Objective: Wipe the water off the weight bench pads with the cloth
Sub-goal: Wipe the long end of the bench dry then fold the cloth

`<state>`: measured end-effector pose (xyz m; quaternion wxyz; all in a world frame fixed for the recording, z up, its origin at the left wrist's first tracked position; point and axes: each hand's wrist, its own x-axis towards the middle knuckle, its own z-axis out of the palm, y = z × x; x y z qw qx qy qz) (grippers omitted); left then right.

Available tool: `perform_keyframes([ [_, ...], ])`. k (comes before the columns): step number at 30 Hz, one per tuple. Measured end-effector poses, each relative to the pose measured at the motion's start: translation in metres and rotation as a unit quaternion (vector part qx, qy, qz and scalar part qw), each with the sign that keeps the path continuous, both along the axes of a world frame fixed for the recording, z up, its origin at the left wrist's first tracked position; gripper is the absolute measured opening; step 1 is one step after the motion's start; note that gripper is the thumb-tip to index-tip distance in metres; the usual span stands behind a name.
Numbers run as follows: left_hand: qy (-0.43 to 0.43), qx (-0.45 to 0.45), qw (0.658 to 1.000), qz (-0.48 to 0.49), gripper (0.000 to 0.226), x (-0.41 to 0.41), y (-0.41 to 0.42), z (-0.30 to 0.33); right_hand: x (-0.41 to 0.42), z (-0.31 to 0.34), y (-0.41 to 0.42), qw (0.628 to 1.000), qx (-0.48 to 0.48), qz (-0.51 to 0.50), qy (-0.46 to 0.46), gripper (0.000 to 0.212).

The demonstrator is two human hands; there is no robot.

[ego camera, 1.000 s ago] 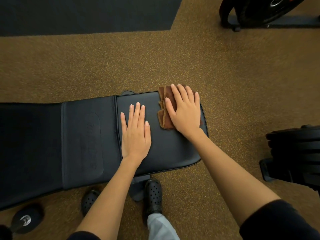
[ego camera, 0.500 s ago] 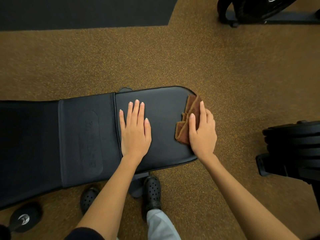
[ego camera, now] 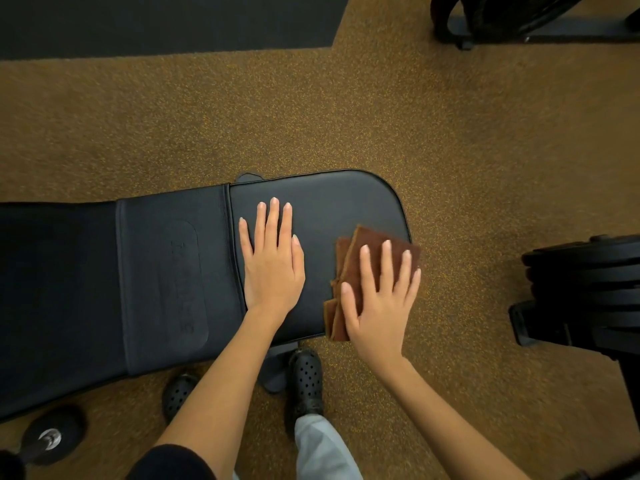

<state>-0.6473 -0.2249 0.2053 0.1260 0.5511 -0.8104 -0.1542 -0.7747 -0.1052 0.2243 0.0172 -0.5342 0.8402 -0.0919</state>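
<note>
Centrally, a black padded leather-look weight bench seat pad with a rounded end (ego camera: 322,202) is recorded, joined at a stitched seam to a longer black back pad bearing an embossed panel (ego camera: 166,282) that runs off to the left; together they serve as the worktop. On the seat pad the left hand (ego camera: 272,261) is laid flat, palm down, fingers straight and close together, nothing held in its grip. A folded brown cloth of several layers (ego camera: 367,240) is found at the right-hand near corner of the seat pad, its far corner reaching the pad's rounded edge and its near end overhanging the front edge. The right hand (ego camera: 377,303) is pressed upon this cloth, fingers straight and spread, the grip left apart rather than curled round the fabric; slight blur is noted at the fingertips. Whether water remains on the pads cannot be told. Below the bench, two black perforated clogs (ego camera: 306,379) and a pale grey trouser leg (ego camera: 322,448) are seen on brown speckled rubber flooring (ego camera: 242,109). A black floor mat (ego camera: 156,22) is listed at the top left, a stack of black weight plates on a stand (ego camera: 585,292) at the right edge, a black rack base (ego camera: 519,19) at the top right, and a black dumbbell end with a metal centre (ego camera: 52,434) at the bottom left.
</note>
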Motion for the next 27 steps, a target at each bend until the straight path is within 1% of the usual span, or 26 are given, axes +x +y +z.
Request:
perform_keyframes([
  [2,-0.008,0.001,1.0,-0.005,0.052,0.001,0.0,0.0,-0.002,0.002,0.001,0.998,0.017,0.059,0.01,0.06],
  [4,-0.013,0.002,1.0,-0.013,0.052,0.002,0.0,0.0,-0.014,0.004,-0.002,0.996,0.015,0.083,0.002,0.059],
  [8,-0.018,0.003,0.999,-0.036,0.052,0.002,0.0,0.0,-0.037,0.004,-0.024,0.997,0.003,0.074,-0.008,0.057],
  [13,-0.023,0.012,0.999,-0.041,0.054,0.001,0.0,0.002,-0.03,0.003,-0.044,0.997,0.026,0.072,0.027,0.06],
  [15,-0.018,0.016,0.999,-0.039,0.054,0.001,0.001,0.002,-0.026,0.005,-0.037,0.991,0.036,0.124,0.024,0.062],
  [18,-0.02,0.015,0.999,-0.04,0.053,0.002,0.002,0.003,-0.031,0.008,-0.023,0.974,0.055,0.221,0.011,0.062],
  [20,-0.028,0.016,0.999,-0.044,0.052,0.005,0.005,0.004,-0.043,0.01,-0.02,0.968,0.056,0.245,-0.002,0.062],
  [23,-0.032,0.034,0.998,-0.05,0.053,0.011,0.013,0.005,-0.061,0.012,-0.025,0.974,0.046,0.222,-0.021,0.061],
  [27,-0.055,0.046,0.995,-0.062,0.053,0.019,0.021,0.007,-0.073,0.012,-0.049,0.988,0.045,0.14,-0.046,0.062],
])
